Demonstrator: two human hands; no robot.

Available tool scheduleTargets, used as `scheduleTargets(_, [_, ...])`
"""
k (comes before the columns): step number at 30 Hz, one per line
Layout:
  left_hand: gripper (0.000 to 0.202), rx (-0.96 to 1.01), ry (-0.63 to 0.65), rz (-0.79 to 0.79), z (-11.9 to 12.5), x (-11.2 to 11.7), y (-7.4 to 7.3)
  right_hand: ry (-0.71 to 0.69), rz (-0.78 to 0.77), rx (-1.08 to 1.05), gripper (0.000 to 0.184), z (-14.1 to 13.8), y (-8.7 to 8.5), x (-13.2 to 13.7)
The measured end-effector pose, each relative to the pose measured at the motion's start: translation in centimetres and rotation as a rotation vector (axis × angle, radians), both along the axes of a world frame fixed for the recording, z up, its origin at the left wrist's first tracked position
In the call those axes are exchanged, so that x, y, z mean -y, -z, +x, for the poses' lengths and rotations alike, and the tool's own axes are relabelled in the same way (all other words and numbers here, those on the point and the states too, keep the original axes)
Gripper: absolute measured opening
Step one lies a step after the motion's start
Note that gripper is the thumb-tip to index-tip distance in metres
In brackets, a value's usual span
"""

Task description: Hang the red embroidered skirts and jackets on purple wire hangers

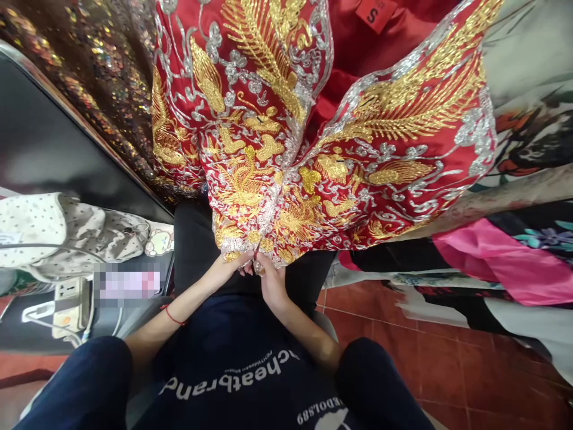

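Note:
A red jacket (277,185) thickly embroidered in gold and silver spreads across my lap and up over the surface in front of me. Its two front edges meet along a silver-trimmed line, and a red size label marked S (375,13) shows at the inner collar. At the near end of that line, my left hand (237,263) pinches the left front edge. Close beside it, my right hand (268,276) grips the other edge, thumb on top. The fingertips of both hands are partly hidden under the cloth, so any small fastening between them cannot be made out.
Brown sequined fabric (102,77) hangs behind a dark panel (58,125) at left. Below it are a spotted white cloth (80,233), a power strip (71,304) with cables and a blurred phone-like object (129,284). Pink fabric (487,263) and printed garments lie at right, above red floor tiles (416,358).

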State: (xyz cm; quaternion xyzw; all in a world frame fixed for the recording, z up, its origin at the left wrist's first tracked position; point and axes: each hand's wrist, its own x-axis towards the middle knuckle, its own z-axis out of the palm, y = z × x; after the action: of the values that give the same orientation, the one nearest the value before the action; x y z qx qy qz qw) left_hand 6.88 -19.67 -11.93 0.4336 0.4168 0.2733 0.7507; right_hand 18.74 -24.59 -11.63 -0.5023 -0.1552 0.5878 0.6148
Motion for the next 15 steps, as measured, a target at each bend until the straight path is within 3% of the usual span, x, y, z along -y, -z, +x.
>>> scheduleTargets(8, [0.05,-0.008,-0.001,0.031,0.2,0.4,-0.1,0.012,-0.025,-0.022,0.031,0.6,0.0,-0.5])
scheduleTargets(15, [0.046,-0.086,-0.052,0.082,-0.4,-0.1,0.5,-0.196,-0.025,0.054,0.035,1.4,0.4,-1.0])
